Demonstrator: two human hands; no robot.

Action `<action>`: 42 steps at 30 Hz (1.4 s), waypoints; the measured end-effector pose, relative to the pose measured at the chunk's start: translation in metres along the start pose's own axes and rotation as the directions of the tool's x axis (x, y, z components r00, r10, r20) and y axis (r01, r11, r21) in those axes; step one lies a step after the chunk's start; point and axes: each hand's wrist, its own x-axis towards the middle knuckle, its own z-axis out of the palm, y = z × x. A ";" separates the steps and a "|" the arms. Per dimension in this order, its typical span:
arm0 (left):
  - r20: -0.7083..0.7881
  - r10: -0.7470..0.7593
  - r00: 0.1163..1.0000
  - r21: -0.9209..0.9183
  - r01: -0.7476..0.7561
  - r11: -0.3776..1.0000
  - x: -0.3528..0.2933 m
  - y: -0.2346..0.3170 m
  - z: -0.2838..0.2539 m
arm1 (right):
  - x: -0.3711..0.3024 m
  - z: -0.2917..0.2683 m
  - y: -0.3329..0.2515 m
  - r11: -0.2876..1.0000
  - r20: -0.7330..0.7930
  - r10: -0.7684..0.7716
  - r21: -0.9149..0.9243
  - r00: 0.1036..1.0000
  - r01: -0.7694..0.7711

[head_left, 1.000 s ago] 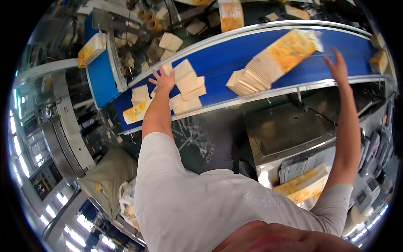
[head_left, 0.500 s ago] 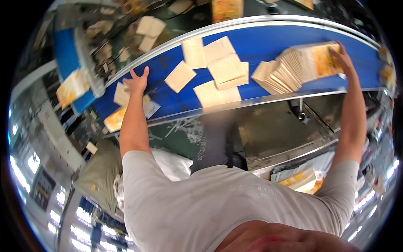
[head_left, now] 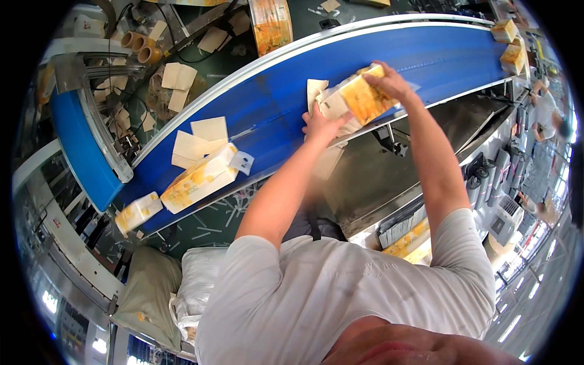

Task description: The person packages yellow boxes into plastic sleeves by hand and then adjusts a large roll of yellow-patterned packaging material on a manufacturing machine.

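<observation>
A pack of beige paper tissues [head_left: 367,102] in a yellow-and-white printed wrapper lies tilted across the blue conveyor belt [head_left: 274,121], near its front edge. My right hand [head_left: 389,84] is closed over its right end. At the pack's other end, my left hand [head_left: 325,125] presses in with bent fingers, gripping the tissue end. Some loose tissues [head_left: 317,89] stick out beyond that hand. Another loose tissue [head_left: 328,161] hangs below the belt's front rail. How many sheets sit between my hands is hidden.
A wrapped tissue pack [head_left: 201,180] and a smaller pack [head_left: 140,213] lie on the belt's left end beside loose tissues [head_left: 198,143]. Small packs [head_left: 513,59] stand at the far right end. A metal rail [head_left: 316,33] borders the far side. Sacks [head_left: 149,283] sit at lower left.
My left hand has come from the belt's left end, where it was open, to the middle. My right hand has moved left with the pack. The scattered tissues there are mostly out of sight.
</observation>
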 end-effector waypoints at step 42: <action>-0.842 0.046 0.537 -0.529 -0.808 -0.259 -0.735 -0.693 -0.033 | -0.877 0.399 -0.229 -0.433 0.323 -0.804 0.258 -0.500 0.864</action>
